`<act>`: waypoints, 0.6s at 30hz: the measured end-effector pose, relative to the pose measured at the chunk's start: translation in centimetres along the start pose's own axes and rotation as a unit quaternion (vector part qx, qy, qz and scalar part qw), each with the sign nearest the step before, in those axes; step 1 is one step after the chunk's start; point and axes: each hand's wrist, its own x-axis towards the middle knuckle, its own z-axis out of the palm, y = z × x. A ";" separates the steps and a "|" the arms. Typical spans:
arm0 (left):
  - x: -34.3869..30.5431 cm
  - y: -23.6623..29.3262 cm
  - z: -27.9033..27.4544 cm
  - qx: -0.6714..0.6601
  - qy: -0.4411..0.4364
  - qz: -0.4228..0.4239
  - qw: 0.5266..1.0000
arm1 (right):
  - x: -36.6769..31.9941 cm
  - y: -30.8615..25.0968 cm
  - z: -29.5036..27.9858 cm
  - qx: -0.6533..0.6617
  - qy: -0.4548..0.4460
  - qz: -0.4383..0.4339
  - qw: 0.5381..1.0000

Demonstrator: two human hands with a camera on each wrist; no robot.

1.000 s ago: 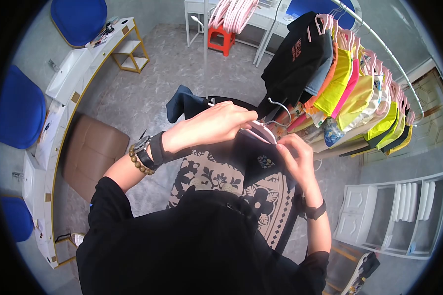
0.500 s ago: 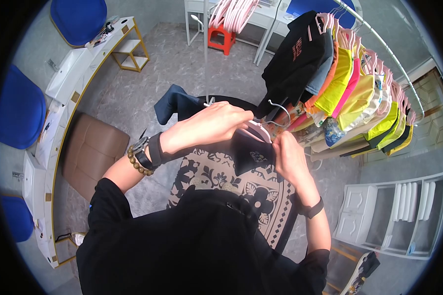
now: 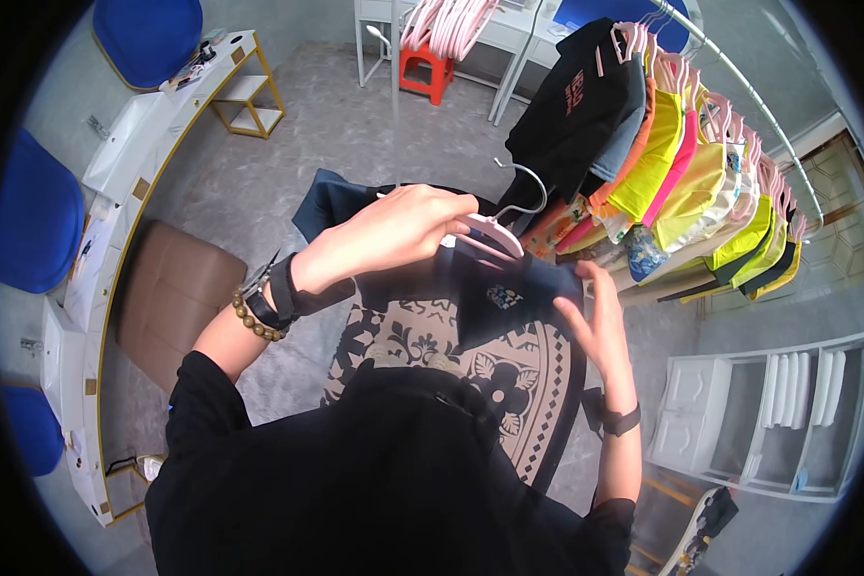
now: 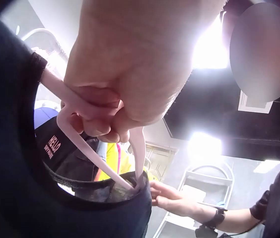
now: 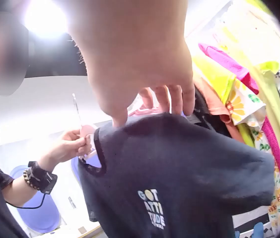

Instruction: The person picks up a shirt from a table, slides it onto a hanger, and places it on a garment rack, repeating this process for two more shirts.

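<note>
My left hand (image 3: 403, 223) grips the middle of a pink hanger (image 3: 494, 233) whose metal hook points up and right. A dark navy T-shirt (image 3: 485, 315) hangs on it, with the hanger passing through the neckline, as the left wrist view shows. My right hand (image 3: 600, 312) is at the shirt's shoulder, thumb and fingers spread apart. In the right wrist view its fingertips touch the top edge of the shirt (image 5: 194, 158), which has a small light print reading "GOT ATTITUDE" on the chest.
A rail of clothes (image 3: 677, 163) on pink hangers stands at the right. Bare pink hangers (image 3: 451, 27) hang at the top, near a red stool (image 3: 424, 75). A brown padded seat (image 3: 178, 302) is at the left, a patterned mat (image 3: 509, 384) below, white shelves (image 3: 710, 413) at the right.
My right hand has let go its pinch at the hanger's end and moved right along the shoulder, its fingers spreading. The hanger and my left hand have shifted slightly up and left.
</note>
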 end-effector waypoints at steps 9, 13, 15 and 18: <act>0.3 1.4 -1.1 -0.035 -0.030 -0.029 0.999 | -1.9 2.2 -2.2 -0.126 0.053 0.036 0.990; 0.1 1.1 -1.0 -0.068 -0.013 -0.029 0.997 | -3.2 2.9 -2.6 -0.078 0.073 0.087 0.990; 0.1 1.3 -1.0 -0.064 0.001 -0.021 0.998 | -3.6 2.6 -3.0 -0.079 0.011 0.123 0.989; 0.0 1.7 -0.8 -0.068 0.003 -0.005 0.998 | -3.2 1.6 -2.9 -0.009 0.033 0.061 0.998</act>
